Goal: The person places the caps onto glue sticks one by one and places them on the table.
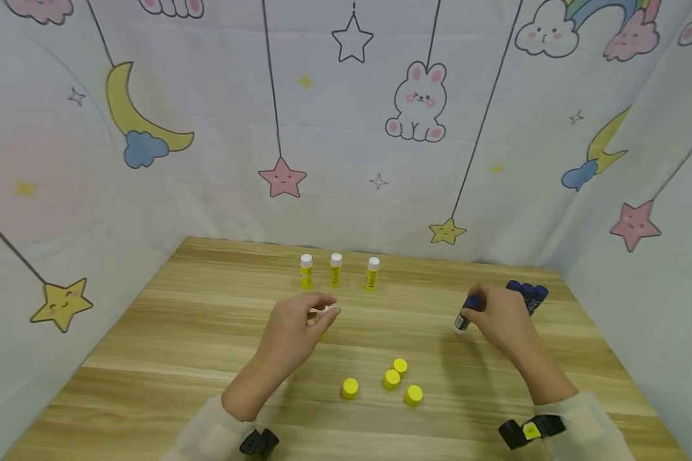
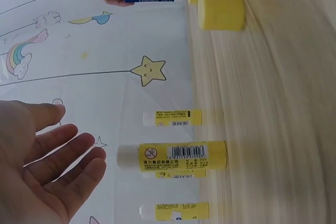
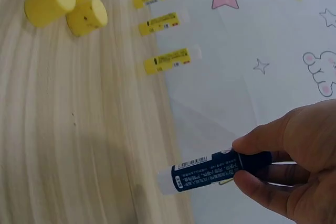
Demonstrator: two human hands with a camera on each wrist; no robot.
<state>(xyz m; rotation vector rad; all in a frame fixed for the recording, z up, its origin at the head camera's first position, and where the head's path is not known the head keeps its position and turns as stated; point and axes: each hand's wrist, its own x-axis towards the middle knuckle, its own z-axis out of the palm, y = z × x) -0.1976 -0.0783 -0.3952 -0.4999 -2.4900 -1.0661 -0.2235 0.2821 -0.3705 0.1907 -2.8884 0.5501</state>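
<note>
In the right wrist view, my right hand (image 3: 299,163) pinches a dark blue glue stick (image 3: 205,171) by its capped end between thumb and fingers. The stick's white end points down, close over the table, and it leans a little in the head view. My left hand (image 2: 58,161) has its fingers loosely spread beside a yellow glue stick (image 2: 184,156) with a white top. That stick stands upright, apart from the fingertips, and in the head view the left hand (image 1: 294,326) mostly hides it. Several yellow caps (image 1: 391,379) stand on the table between the hands.
Three yellow glue sticks (image 1: 336,270) with white tops stand in a row near the table's back edge. Behind the right hand, three dark blue glue sticks (image 1: 535,298) stand close together. A white curtain (image 1: 346,128) with printed stars borders the wooden table (image 1: 207,288).
</note>
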